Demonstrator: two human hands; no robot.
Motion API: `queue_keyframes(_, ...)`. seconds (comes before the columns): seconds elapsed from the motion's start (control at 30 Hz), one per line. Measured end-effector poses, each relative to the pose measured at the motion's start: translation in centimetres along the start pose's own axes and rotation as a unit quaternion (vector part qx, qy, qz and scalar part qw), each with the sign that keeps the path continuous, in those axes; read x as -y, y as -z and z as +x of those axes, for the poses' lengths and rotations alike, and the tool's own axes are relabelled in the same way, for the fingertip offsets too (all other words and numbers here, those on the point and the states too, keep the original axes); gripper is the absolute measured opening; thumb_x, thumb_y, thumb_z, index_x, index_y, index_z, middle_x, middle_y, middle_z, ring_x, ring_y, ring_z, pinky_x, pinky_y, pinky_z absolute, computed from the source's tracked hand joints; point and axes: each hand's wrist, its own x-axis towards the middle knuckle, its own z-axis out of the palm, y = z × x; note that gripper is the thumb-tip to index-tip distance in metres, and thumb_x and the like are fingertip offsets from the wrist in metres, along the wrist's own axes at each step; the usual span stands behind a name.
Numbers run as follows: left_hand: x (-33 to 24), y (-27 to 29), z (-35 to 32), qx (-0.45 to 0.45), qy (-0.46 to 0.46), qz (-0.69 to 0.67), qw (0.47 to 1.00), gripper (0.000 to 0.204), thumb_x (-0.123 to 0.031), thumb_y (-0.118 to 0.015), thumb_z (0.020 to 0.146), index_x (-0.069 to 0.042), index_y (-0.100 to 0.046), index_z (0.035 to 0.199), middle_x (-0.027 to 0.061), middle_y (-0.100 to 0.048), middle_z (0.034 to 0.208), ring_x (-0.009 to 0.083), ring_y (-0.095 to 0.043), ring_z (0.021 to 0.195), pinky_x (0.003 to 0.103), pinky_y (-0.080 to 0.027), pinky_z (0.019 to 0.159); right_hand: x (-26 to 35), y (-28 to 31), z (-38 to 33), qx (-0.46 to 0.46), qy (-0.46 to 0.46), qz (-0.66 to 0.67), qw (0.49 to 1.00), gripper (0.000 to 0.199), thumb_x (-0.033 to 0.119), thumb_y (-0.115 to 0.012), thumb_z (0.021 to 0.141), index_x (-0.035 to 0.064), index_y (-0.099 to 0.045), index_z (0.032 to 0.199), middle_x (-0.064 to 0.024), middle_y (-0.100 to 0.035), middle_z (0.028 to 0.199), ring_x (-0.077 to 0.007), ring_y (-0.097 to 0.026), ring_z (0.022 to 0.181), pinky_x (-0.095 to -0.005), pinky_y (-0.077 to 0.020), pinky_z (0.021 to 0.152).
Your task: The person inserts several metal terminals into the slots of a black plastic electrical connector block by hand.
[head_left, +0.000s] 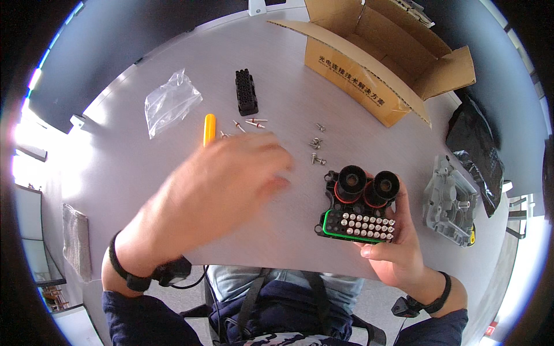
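Observation:
My right hand (398,251) grips a black connector block (340,230) by its right side, thumb on the near edge. The block carries two round black sockets (351,183) with red rings, and a green-edged section filled with rows of silver pins (369,224); a few holes at its left end have no pin. My left hand (234,181) is over the table left of the block, smeared by motion, and whether it holds anything does not show. Just beyond it lie several loose metal pins (255,123) with red bands and a yellow-handled tool (209,130), partly hidden by the hand.
A black multi-hole insert (246,93) and a clear plastic bag (172,104) lie farther back. Several screws (315,143) sit mid-table. At right are a grey metal housing (450,202) and a black bag (476,150); an open cardboard box (358,81) stands at the back.

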Motion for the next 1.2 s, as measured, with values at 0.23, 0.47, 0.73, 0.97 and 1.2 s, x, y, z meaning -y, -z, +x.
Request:
queue_keyframes(0.23,2.9,0.1,-0.1,-0.012,0.073,0.060,0.995,0.012,-0.009,-0.066,0.081,-0.002,-0.065,0.090,0.0093,-0.063,0.092,0.0279,-0.062,0.087,0.037,-0.050,0.079,-0.1,-0.1,0.1,0.007,-0.002,-0.005,1.000,0.105,-0.022,-0.060,0.060,0.0185,-0.014,0.146,-0.0120,-0.028,0.149,-0.0291,-0.037,0.135,-0.0457,-0.0358,0.109)
queue_keyframes(0.47,3.7,-0.7,0.2,-0.009,0.034,0.096,0.995,0.007,-0.007,-0.063,0.083,-0.002,-0.062,0.088,0.0110,-0.059,0.086,0.0291,-0.059,0.082,0.039,-0.048,0.080,0.0,0.0,0.0,-0.003,-0.010,-0.001,1.000,0.106,-0.021,-0.062,0.061,0.0184,-0.014,0.146,-0.0120,-0.029,0.147,-0.0291,-0.039,0.133,-0.0464,-0.0363,0.109)
queue_keyframes(0.73,0.8,-0.1,0.8,-0.093,0.019,-0.011,0.995,0.008,-0.009,-0.063,0.086,-0.003,-0.062,0.090,0.0113,-0.062,0.083,0.0271,-0.062,0.076,0.035,-0.049,0.072,-0.1,0.0,0.0,-0.020,-0.007,0.010,1.000,0.105,-0.022,-0.058,0.061,0.0203,-0.015,0.146,-0.0125,-0.039,0.138,-0.0284,-0.046,0.127,-0.0432,-0.0412,0.103)
queue_keyframes(0.97,-3.1,-0.4,-0.4,-0.019,-0.058,-0.294,0.954,0.008,-0.008,-0.070,0.081,-0.005,-0.068,0.089,0.0093,-0.069,0.087,0.0191,-0.067,0.070,0.030,-0.052,0.061,-0.1,0.2,0.1,0.003,-0.007,0.012,1.000,0.103,-0.021,-0.057,0.062,0.0216,-0.015,0.146,-0.0126,-0.041,0.134,-0.0283,-0.047,0.126,-0.0432,-0.0410,0.102)
queue_keyframes(1.2,-3.6,0.0,-0.4,-0.013,-0.005,-0.329,0.944,0.016,-0.010,-0.075,0.078,-0.006,-0.070,0.093,0.0074,-0.070,0.082,0.0194,-0.068,0.066,0.028,-0.052,0.059,0.0,0.1,0.1,0.004,-0.006,0.012,1.000,0.104,-0.020,-0.061,0.062,0.0217,-0.015,0.146,-0.0124,-0.043,0.131,-0.0275,-0.049,0.124,-0.0430,-0.0411,0.103)
